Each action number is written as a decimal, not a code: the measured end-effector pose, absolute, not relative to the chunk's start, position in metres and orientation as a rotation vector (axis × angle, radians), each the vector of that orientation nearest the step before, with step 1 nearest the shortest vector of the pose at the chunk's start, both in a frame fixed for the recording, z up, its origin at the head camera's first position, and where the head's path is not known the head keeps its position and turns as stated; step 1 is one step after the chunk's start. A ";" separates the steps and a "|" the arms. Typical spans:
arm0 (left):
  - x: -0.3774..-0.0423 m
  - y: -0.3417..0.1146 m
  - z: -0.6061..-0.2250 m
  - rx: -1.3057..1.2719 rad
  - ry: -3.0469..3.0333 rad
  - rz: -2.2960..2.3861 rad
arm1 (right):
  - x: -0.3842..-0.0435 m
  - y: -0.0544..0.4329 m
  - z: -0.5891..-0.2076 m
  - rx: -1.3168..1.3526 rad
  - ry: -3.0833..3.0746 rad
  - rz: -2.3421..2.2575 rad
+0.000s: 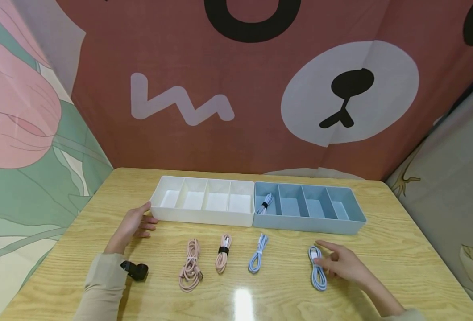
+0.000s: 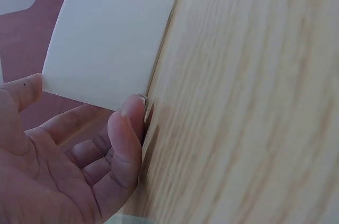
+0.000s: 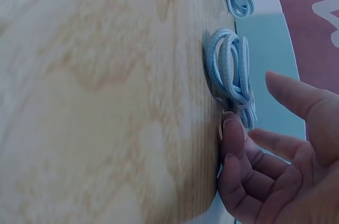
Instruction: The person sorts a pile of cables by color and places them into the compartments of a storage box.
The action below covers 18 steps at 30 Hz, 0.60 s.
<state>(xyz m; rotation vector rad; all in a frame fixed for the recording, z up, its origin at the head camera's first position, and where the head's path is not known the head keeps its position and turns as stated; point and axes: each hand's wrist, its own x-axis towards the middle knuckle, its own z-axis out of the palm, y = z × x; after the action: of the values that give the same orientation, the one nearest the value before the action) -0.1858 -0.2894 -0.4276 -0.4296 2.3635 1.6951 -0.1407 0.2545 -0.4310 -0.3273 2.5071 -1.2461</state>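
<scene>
My left hand [image 1: 133, 226] touches the left end of a white divided box [image 1: 204, 217], its fingertips at the corner in the left wrist view. At the right, my right hand [image 1: 342, 263] is beside a coiled light-blue cable [image 1: 318, 272] lying on the table. Its thumb reaches over the coil and its index finger points past the top; in the right wrist view the fingertips [image 3: 233, 139] are at the coil's end, not closed round it. To the left lie another blue cable [image 1: 258, 254], a pink cable with a black strap [image 1: 222, 256] and a larger pink cable [image 1: 189, 267].
A blue divided box [image 1: 306, 224] adjoins the white one, with a black-strapped blue cable [image 1: 266, 203] in its leftmost compartment. A black device [image 1: 138, 271] is by my left wrist. The wooden table [image 1: 284, 298] meets a patterned cloth [image 1: 204, 151] at the back.
</scene>
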 end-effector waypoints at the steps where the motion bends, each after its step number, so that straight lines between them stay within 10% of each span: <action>1: -0.186 -0.289 -0.427 -0.430 2.363 1.694 | -0.141 0.254 -0.431 -0.328 2.520 -1.234; 18: -0.186 -0.290 -0.427 -0.431 2.357 1.695 | -0.142 0.248 -0.436 -0.294 2.611 -1.177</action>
<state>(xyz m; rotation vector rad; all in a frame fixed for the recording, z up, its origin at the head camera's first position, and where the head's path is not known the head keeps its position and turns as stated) -0.1860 -0.2896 -0.4268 -0.4309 2.3567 1.6951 -0.1416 0.2479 -0.4355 -0.2944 2.6112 -1.1768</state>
